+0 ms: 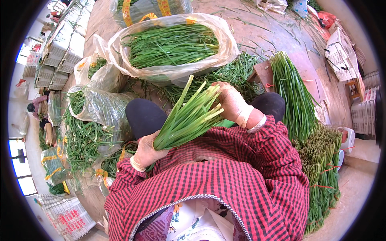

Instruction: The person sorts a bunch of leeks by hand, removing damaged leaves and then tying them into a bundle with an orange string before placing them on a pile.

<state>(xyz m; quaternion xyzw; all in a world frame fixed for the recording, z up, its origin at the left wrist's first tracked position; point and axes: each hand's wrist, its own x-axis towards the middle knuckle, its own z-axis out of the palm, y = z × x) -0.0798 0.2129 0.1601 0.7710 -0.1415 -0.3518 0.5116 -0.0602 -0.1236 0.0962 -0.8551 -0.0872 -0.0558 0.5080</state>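
My left hand (148, 151), in a thin pale glove, grips a bunch of green chives (188, 117) around its leafy lower part. The pale stalk ends of the bunch point up and to the right, some sticking out farther than others. Beside those ends is my gloved right hand (232, 101), its fingers bent and touching the stalks. Part of its grip is hidden, so whether it pinches any stalk is unclear. The bunch is held above my lap, between my dark-clad knees.
In front lies an open plastic bag (173, 70) full of chives, with loose trimmings (223, 75) beside it. A sheaf of chives (291, 93) leans over a small wooden stool (261, 75) at right. Tied bundles (321, 180) stand nearby. More bags (102, 105) crowd the left.
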